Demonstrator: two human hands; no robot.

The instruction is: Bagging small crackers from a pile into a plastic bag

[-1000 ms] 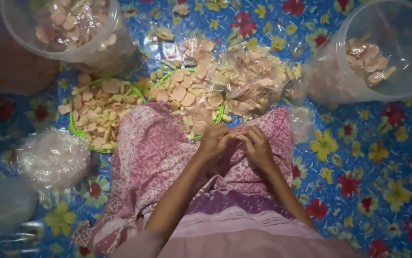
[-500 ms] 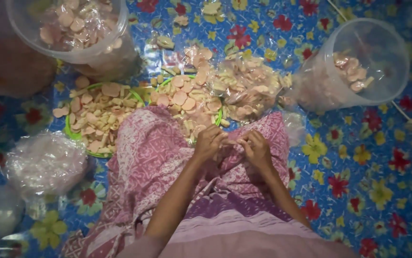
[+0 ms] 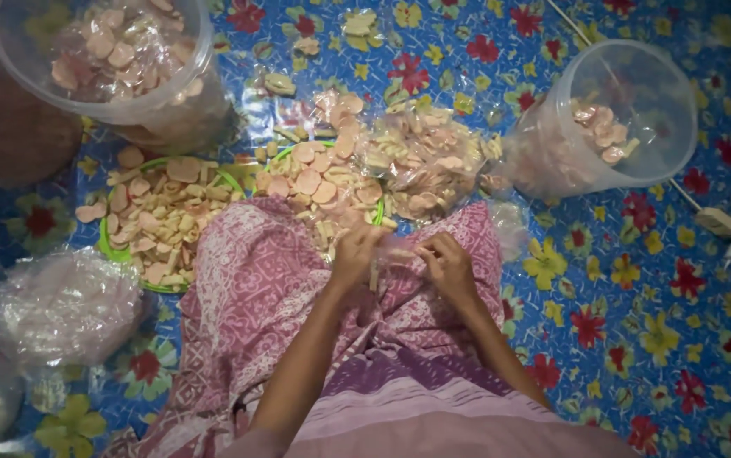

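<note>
A small clear plastic bag [image 3: 393,254] with a pale stick-shaped cracker hanging in it sits between both hands, above the pink patterned cloth [image 3: 255,288] over the lap. The left hand [image 3: 355,253] pinches one side of the bag's mouth, fingers closed on the film; the right hand [image 3: 446,265] grips the other side the same way. Just beyond the cloth lie two green trays [image 3: 119,254] heaped with crackers [image 3: 315,182]; beyond those, left and right, stand clear plastic buckets [image 3: 637,110]. Left of the cloth rests a filled clear bag [image 3: 60,305]. Judging by the grip, keeping the mouth taut and level would help keep pieces from spilling.
</note>
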